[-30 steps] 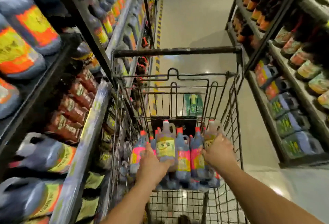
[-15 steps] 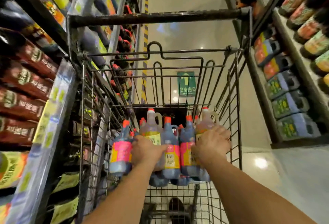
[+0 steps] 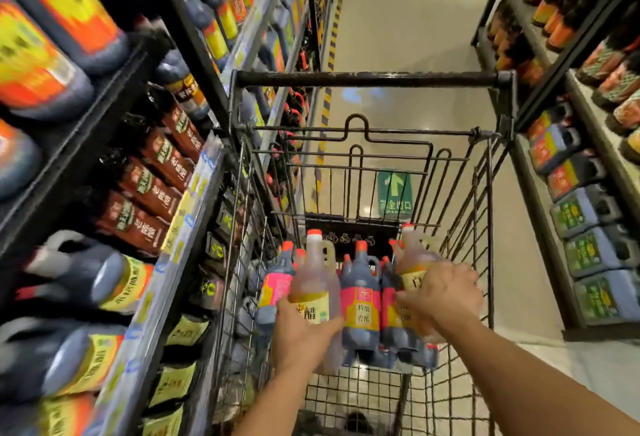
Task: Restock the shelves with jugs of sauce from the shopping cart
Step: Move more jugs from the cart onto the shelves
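Note:
A black wire shopping cart (image 3: pixel 485 227) stands in the aisle with several jugs at its far end. My left hand (image 3: pixel 301 335) grips a pale amber jug (image 3: pixel 313 279) with a red cap and yellow label. My right hand (image 3: pixel 443 297) holds a second pale amber jug (image 3: pixel 414 259), raised and tilted to the right. Between them stand dark jugs (image 3: pixel 360 300) with pink and yellow labels, upright on the cart floor. Shelves (image 3: pixel 187 224) on the left hold dark sauce jugs lying on their sides.
Another shelf unit (image 3: pixel 588 214) on the right carries grey jugs with green and orange labels. The cart handle (image 3: pixel 367 78) crosses the view at mid height. Pale aisle floor (image 3: pixel 408 20) stretches ahead, with a green arrow sign (image 3: pixel 394 193) seen through the wires.
Both hands have lifted their amber jugs higher out of the cluster. The right jug has tipped to the right. The view has tilted upward, showing more of the left shelves.

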